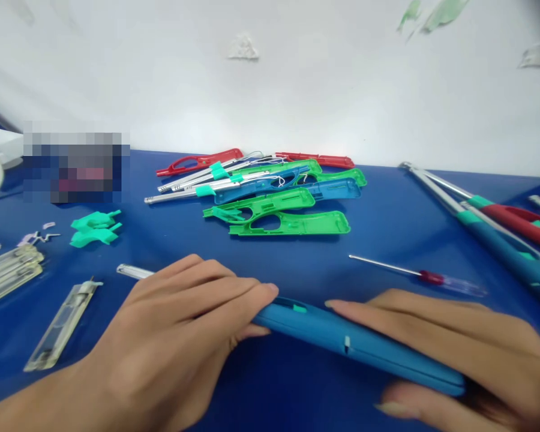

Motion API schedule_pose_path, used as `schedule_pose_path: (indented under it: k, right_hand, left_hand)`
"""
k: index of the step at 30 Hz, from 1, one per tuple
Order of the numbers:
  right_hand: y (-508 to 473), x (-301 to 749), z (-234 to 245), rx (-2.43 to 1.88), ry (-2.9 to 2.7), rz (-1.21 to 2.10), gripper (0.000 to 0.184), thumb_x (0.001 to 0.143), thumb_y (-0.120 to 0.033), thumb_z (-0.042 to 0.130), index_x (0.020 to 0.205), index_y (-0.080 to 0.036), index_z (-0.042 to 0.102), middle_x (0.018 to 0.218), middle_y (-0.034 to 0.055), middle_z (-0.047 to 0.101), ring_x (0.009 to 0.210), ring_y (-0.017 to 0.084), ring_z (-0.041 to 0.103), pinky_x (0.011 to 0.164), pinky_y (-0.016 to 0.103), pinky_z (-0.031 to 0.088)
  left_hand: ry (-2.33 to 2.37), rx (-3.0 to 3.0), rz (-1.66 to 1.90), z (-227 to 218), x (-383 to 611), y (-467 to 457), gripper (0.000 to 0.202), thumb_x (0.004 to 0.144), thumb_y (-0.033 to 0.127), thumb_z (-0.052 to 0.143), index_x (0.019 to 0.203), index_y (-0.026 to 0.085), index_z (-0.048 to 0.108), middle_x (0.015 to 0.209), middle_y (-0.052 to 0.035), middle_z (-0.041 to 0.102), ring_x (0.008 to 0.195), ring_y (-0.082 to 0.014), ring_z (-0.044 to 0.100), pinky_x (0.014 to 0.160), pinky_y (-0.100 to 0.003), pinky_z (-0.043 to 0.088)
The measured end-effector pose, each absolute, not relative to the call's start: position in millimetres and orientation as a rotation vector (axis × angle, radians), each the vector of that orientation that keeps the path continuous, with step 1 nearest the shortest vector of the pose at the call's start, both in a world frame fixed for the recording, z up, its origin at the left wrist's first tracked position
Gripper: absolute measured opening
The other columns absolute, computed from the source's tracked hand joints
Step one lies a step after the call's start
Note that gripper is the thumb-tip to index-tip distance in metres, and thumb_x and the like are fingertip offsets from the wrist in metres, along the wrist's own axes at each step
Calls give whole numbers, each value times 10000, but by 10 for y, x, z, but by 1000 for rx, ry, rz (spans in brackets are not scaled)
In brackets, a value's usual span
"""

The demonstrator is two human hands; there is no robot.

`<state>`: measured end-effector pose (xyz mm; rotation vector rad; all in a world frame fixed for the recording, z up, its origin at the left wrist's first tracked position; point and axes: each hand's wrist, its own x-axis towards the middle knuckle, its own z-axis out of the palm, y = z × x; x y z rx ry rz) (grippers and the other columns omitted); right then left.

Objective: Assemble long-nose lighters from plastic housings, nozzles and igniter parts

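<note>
A blue gas lighter [364,345] with a long metal tube lies slanted across the front of the table, between both hands. My left hand [184,336] is wrapped over its front part, where the handle meets the tube; the silvery tube end sticks out past the knuckles. A green trigger shows in the handle's opening. My right hand [468,354] grips the rear of the handle, thumb below and fingers above. Beyond it rests a screwdriver [432,278] with a red and clear handle.
Red, green and blue lighter shells [292,222] with metal tubes lie at the back. Assembled lighters [495,240] are on the right. Green triggers [95,228] and clear fuel tanks [63,327] lie left, on the blue table [162,240]. A white wall [297,96] stands behind.
</note>
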<state>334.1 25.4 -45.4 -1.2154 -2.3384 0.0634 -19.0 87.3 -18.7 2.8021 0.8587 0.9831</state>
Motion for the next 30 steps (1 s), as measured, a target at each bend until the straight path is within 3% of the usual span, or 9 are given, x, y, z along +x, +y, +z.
schedule_pose_path:
  k: [6,12,17,23,26,30]
  right_hand:
    - [281,3325,-404,-1213,-2377,76,628,1023,-583,819,1627,-434,726,1211,34,892,1182,332,865,988,397,753]
    - [258,3399,-350,-1150,-2496,22,572,1222,-478,543,1791,-418,513,1286,-19,866,1111,194,869,1054,291,708]
    - [292,3369,-324,-1136,-2495,59,536,1246,-418,507,1780,-372,518,1318,-52,854,1140,125,851,1175,220,613]
    - [333,3404,-326,-1098,-2547,30,629,1197,-359,556,1818,-346,460,1300,-29,878,1076,180,882,1098,297,695]
    - [326,3499,-397,-1145,-2577,-73,724,1152,-479,619,1843,-407,416,1369,-28,879,1098,251,895,1010,367,753]
    - [326,3650,-583,-1199,-2597,-130,726,1091,-617,628,1790,-458,513,1370,-61,884,1043,317,905,954,481,783]
  left_hand:
    - [881,2777,1021,-293,-183,864,323,1153,96,634,1415,232,762,1175,37,878,1029,-178,761,1018,-341,627]
    - [911,2758,1042,-311,-186,856,268,1187,151,616,1380,241,778,1138,34,872,1007,-176,760,959,-311,645]
    - [924,2795,1036,-319,-217,821,257,1226,209,594,1399,270,772,1118,54,885,1001,-169,794,958,-308,650]
    - [924,2759,1024,-268,-179,847,236,1222,221,592,1382,245,763,1137,10,891,998,-189,810,976,-341,659]
    - [889,2787,930,-163,-122,865,209,1199,170,631,1373,202,744,1148,-3,894,975,-164,814,919,-310,649]
    - [916,2756,879,-83,-91,870,247,1185,165,691,1430,159,724,1174,4,889,975,-148,814,940,-327,614]
